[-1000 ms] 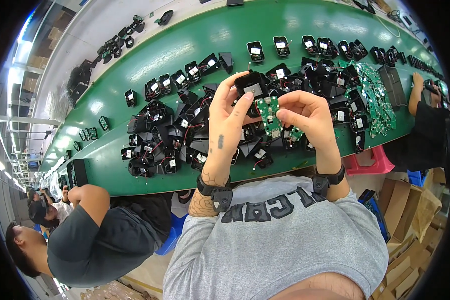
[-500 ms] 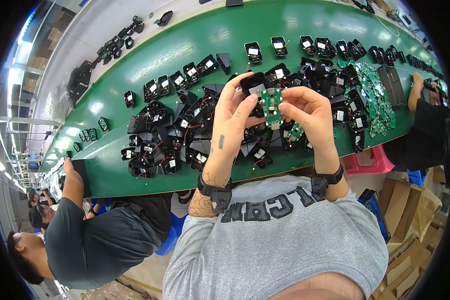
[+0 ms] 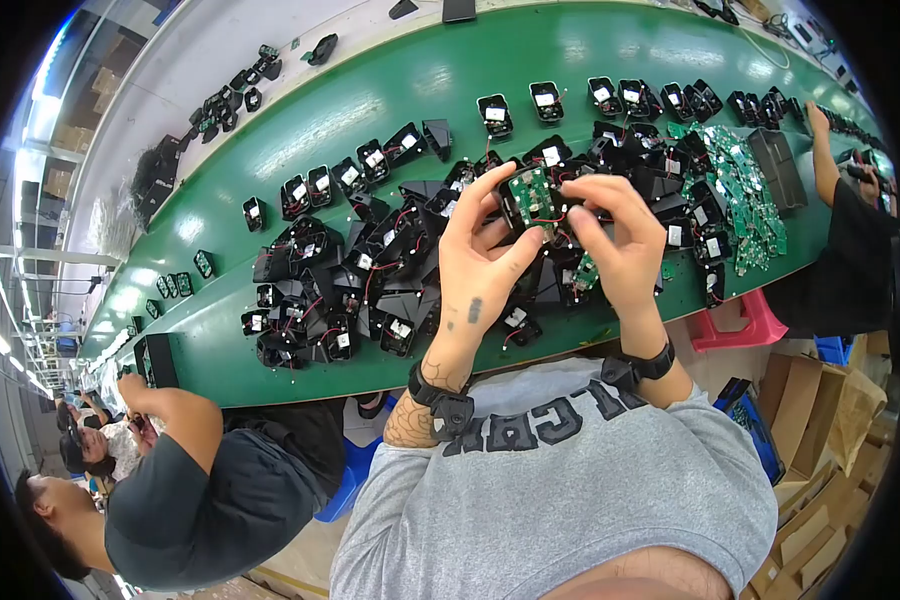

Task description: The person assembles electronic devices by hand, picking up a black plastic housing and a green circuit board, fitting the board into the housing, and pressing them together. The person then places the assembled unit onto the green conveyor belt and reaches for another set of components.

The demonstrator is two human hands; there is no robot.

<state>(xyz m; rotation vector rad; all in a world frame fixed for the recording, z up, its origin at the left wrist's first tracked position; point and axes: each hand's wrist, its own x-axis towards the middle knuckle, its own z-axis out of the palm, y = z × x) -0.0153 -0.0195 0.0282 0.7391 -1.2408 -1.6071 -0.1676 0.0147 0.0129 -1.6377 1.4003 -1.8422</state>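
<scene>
My left hand (image 3: pixel 482 245) is closed round a small black plastic housing (image 3: pixel 510 205), holding it above the heap. Against the housing's open side sits a green circuit board (image 3: pixel 533 192), with a red wire across its lower part. My right hand (image 3: pixel 622 240) is close to the board's right edge, its thumb and fingers curved and apart; whether the fingertips touch the board or a wire is unclear. Below that hand, another green circuit board (image 3: pixel 584 272) shows among the heaped parts. Black housings (image 3: pixel 395 235) with white labels and red wires spread on both sides.
The green table (image 3: pixel 360 110) carries a row of upright black housings (image 3: pixel 373 160) toward the back. A pile of loose circuit boards (image 3: pixel 745 200) lies to the right, by a dark tray (image 3: pixel 778 168). Co-workers sit at left and right. A pink stool (image 3: pixel 735 322) stands below the edge.
The circuit board, earlier pinched in front of the housing, now sits against its opening. My right fingers have spread off it. The co-worker at left has drawn an arm back.
</scene>
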